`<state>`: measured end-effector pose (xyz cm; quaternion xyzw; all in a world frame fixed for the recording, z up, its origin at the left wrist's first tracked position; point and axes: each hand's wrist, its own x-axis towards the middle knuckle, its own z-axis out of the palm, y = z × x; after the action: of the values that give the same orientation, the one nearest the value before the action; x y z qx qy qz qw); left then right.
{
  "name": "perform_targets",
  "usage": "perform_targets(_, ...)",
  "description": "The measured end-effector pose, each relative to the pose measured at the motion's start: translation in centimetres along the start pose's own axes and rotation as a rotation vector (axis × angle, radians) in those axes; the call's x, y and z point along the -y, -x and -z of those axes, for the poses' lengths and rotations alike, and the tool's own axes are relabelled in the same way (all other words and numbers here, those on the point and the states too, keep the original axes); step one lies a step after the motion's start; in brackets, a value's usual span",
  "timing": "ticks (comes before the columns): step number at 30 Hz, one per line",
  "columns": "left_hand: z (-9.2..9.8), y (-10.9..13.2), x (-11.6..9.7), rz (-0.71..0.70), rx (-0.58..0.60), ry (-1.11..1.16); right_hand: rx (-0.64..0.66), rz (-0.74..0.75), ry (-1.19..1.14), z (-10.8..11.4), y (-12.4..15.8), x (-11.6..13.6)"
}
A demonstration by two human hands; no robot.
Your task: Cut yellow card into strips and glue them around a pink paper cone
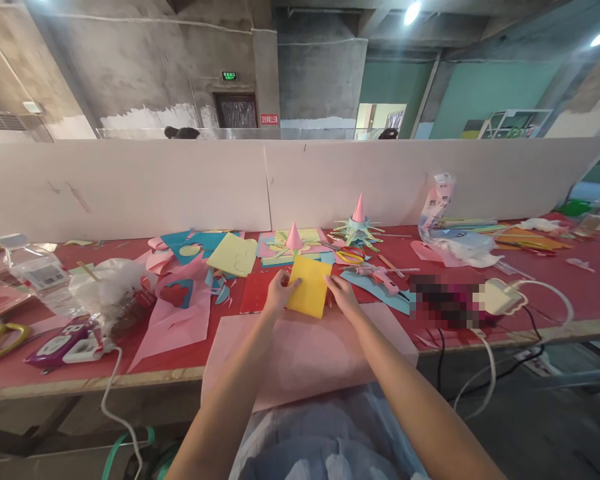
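Observation:
A sheet of yellow paper (309, 287) is held up in front of me, tilted slightly, above the near part of the table. My left hand (280, 291) pinches its left edge, thumb on the front face. At the right edge my right hand (342, 295) grips it between thumb and fingers. Beneath both hands lies a large pink sheet (300, 360) that overhangs the table's front edge. Just behind the yellow paper stands a small pink paper cone (294, 237). A red sheet (255, 292) lies to the left of it.
Right of centre lie a pink glue gun (380, 277), yellow-handled scissors (351, 255) and a pink cone (359, 210) on a fringed paper base. Leftward are pink paper scraps (177, 320), a plastic bottle (33, 270) and more scissors (3, 339). A white cable (491, 373) hangs off the right front edge.

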<state>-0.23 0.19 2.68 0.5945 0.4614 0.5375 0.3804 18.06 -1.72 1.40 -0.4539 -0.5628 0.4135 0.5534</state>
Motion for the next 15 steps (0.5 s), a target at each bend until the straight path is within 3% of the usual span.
perform_targets(4,0.1,0.1,-0.2,0.113,0.063,0.268,-0.083,-0.062,-0.045,0.3,0.0,0.2)
perform_targets(7,0.6,0.2,-0.5,0.209,0.100,0.401,-0.003,-0.155,-0.107,0.6,0.5,1.1)
perform_targets(11,0.8,0.3,-0.5,0.329,0.186,0.384,0.101,-0.206,-0.073,0.8,1.8,2.5)
perform_targets(15,0.5,0.6,-0.5,0.335,0.319,0.316,0.200,-0.260,-0.036,0.7,2.6,3.5)
